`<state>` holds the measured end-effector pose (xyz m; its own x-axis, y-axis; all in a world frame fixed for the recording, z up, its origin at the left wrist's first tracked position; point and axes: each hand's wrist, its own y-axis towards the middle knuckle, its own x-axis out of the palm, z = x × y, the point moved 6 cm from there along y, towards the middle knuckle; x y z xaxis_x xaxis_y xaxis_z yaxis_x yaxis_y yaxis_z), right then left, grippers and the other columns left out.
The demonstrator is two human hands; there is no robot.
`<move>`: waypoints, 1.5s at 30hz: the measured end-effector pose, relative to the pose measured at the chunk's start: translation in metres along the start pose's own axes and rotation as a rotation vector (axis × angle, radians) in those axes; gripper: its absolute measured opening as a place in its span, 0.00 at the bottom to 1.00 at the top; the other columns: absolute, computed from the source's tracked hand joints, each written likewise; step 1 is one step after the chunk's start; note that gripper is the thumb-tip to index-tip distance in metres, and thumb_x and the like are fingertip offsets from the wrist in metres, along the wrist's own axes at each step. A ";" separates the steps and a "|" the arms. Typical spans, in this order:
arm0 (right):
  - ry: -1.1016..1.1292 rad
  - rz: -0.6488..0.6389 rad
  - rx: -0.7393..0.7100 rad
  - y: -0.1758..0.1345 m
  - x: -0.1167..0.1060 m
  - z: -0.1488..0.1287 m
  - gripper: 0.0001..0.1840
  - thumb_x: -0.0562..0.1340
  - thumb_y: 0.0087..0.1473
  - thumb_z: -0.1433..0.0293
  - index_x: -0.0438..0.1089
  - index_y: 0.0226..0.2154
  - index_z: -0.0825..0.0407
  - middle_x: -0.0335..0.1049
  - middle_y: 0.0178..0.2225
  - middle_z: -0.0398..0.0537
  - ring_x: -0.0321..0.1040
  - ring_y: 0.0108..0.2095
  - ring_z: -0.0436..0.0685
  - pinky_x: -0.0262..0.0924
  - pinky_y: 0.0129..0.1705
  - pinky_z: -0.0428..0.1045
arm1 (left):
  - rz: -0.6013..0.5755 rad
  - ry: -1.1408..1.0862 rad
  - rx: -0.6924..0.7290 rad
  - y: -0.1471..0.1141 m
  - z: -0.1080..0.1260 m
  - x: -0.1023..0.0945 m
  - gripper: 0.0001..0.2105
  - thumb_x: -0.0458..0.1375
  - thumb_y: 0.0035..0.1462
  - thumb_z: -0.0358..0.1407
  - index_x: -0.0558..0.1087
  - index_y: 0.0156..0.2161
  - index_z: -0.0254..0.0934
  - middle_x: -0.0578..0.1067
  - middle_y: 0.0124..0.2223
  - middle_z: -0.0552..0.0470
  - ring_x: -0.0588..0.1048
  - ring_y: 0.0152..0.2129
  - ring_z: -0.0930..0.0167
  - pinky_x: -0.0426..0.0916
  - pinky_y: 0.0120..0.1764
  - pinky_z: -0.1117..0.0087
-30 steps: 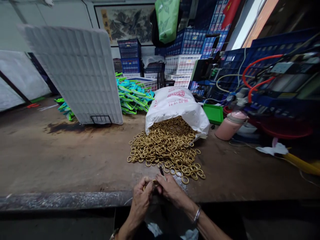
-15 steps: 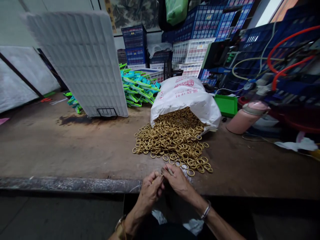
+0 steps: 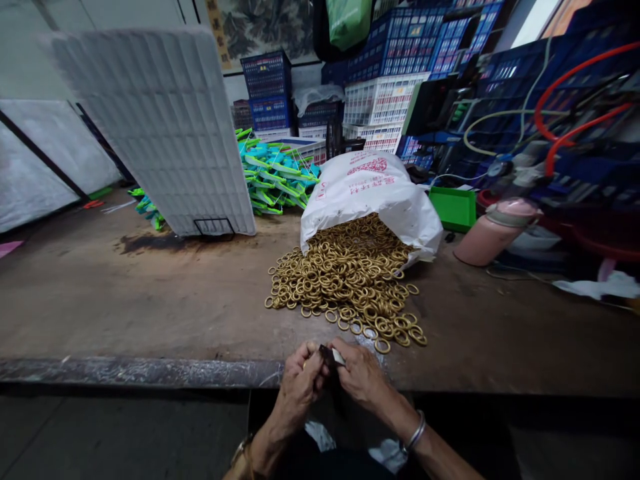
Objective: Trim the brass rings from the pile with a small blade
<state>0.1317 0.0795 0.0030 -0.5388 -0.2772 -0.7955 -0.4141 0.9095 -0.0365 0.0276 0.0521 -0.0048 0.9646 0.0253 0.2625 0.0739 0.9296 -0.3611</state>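
My left hand [image 3: 299, 380] is closed in a pinch near the table's front edge, and what its fingertips hold is too small to make out. Close beside it, my right hand [image 3: 364, 373] grips a small knife-like tool [image 3: 327, 355] with a dark flat blade and a pale part by the fingers. The blade reaches across to the left fingertips. Just beyond both hands lies a heap of gold-coloured rings [image 3: 345, 283], which spills from the open mouth of a white woven sack [image 3: 360, 190] lying on its side.
On the brown table [image 3: 200, 300], a tall white ribbed panel [image 3: 165, 133] stands at left in a wire holder. Green and turquoise plastic pieces [image 3: 273, 173] are piled behind it. To the right are a green tray [image 3: 453, 208] and a pink bottle [image 3: 495, 233]. Stacked crates [image 3: 385, 100] fill the back.
My right hand has turned, so the tool's dark blade and pale part now show broadside instead of as a thin edge. My left hand stays nearly in place, and the ring heap looks unchanged.
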 end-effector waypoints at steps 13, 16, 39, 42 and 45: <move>-0.322 0.054 0.134 0.020 0.000 0.019 0.11 0.51 0.46 0.77 0.63 0.34 0.52 0.69 0.24 0.46 0.63 0.24 0.51 0.39 0.25 0.47 | -0.166 -0.106 0.011 -0.016 -0.002 0.008 0.15 0.55 0.49 0.47 0.63 0.27 0.36 0.65 0.20 0.58 0.55 0.11 0.82 0.46 0.14 0.79; -0.376 0.150 0.204 0.029 -0.014 0.016 0.10 0.51 0.49 0.76 0.62 0.35 0.52 0.70 0.26 0.46 0.66 0.26 0.52 0.40 0.25 0.47 | -0.157 -0.276 -0.037 -0.015 -0.003 0.003 0.15 0.55 0.50 0.46 0.64 0.27 0.34 0.67 0.24 0.55 0.57 0.13 0.82 0.48 0.14 0.79; -0.551 0.189 0.151 0.039 -0.011 0.008 0.12 0.51 0.52 0.74 0.58 0.41 0.47 0.63 0.38 0.46 0.65 0.30 0.52 0.45 0.26 0.46 | -0.101 -0.612 -0.183 0.004 -0.012 -0.016 0.13 0.64 0.41 0.37 0.64 0.27 0.33 0.66 0.24 0.56 0.66 0.18 0.79 0.52 0.15 0.82; -0.459 0.150 0.111 0.036 -0.011 0.006 0.15 0.50 0.49 0.79 0.61 0.38 0.49 0.66 0.36 0.46 0.64 0.30 0.51 0.45 0.27 0.46 | -0.082 -0.515 -0.144 0.005 -0.009 -0.016 0.14 0.63 0.42 0.40 0.63 0.28 0.35 0.63 0.21 0.59 0.62 0.15 0.81 0.51 0.15 0.82; -0.220 0.183 0.100 0.034 -0.015 0.005 0.11 0.50 0.47 0.78 0.63 0.33 0.50 0.67 0.29 0.43 0.63 0.28 0.50 0.46 0.28 0.45 | 0.037 -0.264 -0.009 0.006 -0.007 -0.023 0.15 0.60 0.44 0.45 0.63 0.29 0.36 0.61 0.19 0.61 0.59 0.12 0.81 0.51 0.14 0.81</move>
<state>0.1294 0.1164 0.0109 -0.4215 -0.0420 -0.9059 -0.2444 0.9672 0.0688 0.0080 0.0548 -0.0192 0.8674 0.1554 0.4728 0.0431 0.9230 -0.3825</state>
